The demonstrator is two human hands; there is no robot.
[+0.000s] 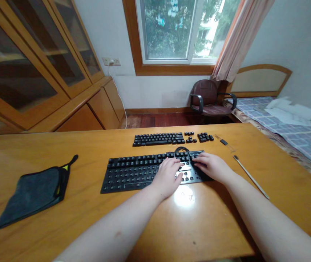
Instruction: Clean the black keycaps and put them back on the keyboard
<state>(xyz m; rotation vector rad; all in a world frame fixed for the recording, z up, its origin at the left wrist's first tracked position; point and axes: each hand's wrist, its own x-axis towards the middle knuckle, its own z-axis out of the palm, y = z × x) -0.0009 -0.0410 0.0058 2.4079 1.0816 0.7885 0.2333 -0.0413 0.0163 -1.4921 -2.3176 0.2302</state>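
Observation:
A black keyboard (129, 173) lies on the desk, its cable coiled behind it. Keycaps sit on its upper rows, while the lower rows show bare switches. My left hand (168, 176) rests over its right-middle part, fingers spread and the thumb apart. Over the number pad at the right end is my right hand (214, 167), its fingers stretched to the left and slightly apart; nothing can be made out between them. Behind the keyboard, loose black keycaps (158, 139) stand laid out in keyboard order, with a smaller group of number keycaps (205, 137) to their right.
A wire keycap puller (223, 142) and a thin brush (250, 176) lie on the right of the wooden desk (90, 233). A folded dark grey cloth (37, 189) lies on the left. Beyond the desk stand a chair (206, 94), a bed (283, 120) and a cabinet (90, 109).

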